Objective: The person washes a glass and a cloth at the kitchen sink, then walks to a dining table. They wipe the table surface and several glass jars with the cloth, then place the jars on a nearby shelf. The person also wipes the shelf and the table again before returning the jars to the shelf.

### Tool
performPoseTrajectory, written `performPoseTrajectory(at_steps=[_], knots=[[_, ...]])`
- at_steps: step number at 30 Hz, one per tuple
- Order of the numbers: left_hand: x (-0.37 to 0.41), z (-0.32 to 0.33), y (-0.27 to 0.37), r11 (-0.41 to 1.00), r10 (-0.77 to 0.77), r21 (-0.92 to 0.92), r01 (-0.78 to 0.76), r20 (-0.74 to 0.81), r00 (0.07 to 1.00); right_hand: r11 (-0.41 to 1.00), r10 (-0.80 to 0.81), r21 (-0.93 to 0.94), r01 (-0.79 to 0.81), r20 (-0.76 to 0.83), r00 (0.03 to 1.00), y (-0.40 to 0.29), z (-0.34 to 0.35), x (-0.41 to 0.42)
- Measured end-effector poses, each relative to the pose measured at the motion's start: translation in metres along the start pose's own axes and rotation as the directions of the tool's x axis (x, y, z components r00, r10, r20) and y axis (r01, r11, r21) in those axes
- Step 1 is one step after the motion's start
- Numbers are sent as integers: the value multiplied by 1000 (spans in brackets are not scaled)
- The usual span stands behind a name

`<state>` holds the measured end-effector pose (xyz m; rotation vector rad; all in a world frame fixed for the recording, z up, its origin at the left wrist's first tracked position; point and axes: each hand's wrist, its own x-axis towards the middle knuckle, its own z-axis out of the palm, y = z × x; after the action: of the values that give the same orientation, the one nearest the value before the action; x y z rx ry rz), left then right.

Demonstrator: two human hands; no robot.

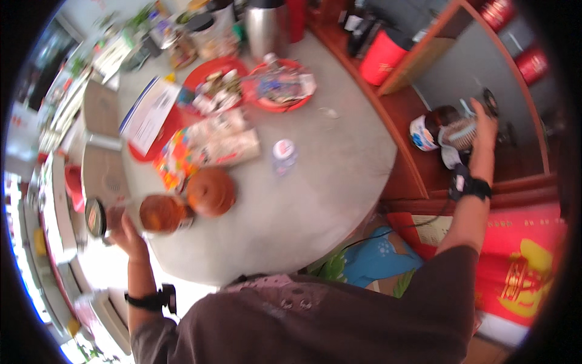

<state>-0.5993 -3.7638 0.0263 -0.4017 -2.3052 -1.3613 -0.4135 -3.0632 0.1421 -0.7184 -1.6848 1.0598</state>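
Observation:
At the far left, my left hand (125, 236) holds a glass jar (113, 217) with a dark lid, tilted on its side beyond the table's left edge. My right hand (485, 125) is inside a wooden cabinet compartment at the right, gripping a ribbed, light-coloured item (459, 133), blurred, whose kind I cannot tell. Beside it stands a dark jar with a white and blue label (423, 133). On the table, nearest my left hand, are an orange-brown jar (161, 214) and a brown lidded clay pot (210, 192). A small clear bottle with a white cap (284, 154) stands mid-table.
Red plates (277, 107) with wrapped items, paper packets (232, 139) and a white sheet (152, 116) lie on the grey table (327, 200). A steel flask (267, 32) stands at the back. A red canister (384, 57) is by the cabinet divider; a red box (504, 273) lies below right.

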Motion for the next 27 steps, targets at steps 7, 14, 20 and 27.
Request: performPoseTrajectory(at_steps=[7,14,20,27], knots=[[2,22,32,970,25,-233,-63,-164,986,990,66,-132,-53,94,993,-60,7,-96],[3,26,27,957,63,-265,-114,-195,979,999,29,26,-45,435,900,-125,22,-205],[9,23,36,957,108,-257,-135,-116,987,988,89,42,-149,634,768,-171,73,-308],[-12,-24,55,909,417,60,-413,-134,899,976,110,25,-215,796,595,-190,134,-380]])
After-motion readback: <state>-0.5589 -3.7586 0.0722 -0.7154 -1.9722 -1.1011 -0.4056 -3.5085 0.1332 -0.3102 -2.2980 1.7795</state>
